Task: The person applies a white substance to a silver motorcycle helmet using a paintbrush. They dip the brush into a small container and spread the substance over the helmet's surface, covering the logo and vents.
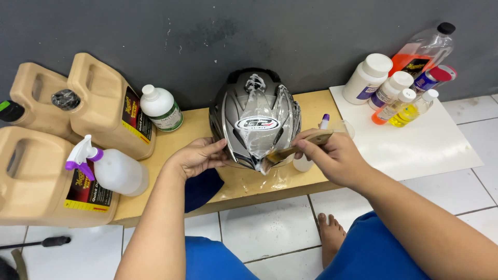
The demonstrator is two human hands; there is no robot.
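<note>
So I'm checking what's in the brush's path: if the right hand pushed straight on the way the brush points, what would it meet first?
The right hand points its brush leftward; the bristles seem already at the helmet, so it would likely meet the helmet's foamy lower front first.

Bare forearms, bare foot [330, 234] — blue shorts [373, 254] (plain, unmarked)

From here I cannot see the lower front edge of the glossy grey and black motorcycle helmet [254, 122]; my right hand [334, 158] and the flat wooden-handled brush [290, 151] cover it. The small white bottle with a purple tip [311, 155] is mostly hidden behind my fingers [311, 148]. The tan plastic jugs [36, 176] are cut off at the left edge. The dark blue cloth [203, 187] disappears under my left hand [194, 156].
</note>
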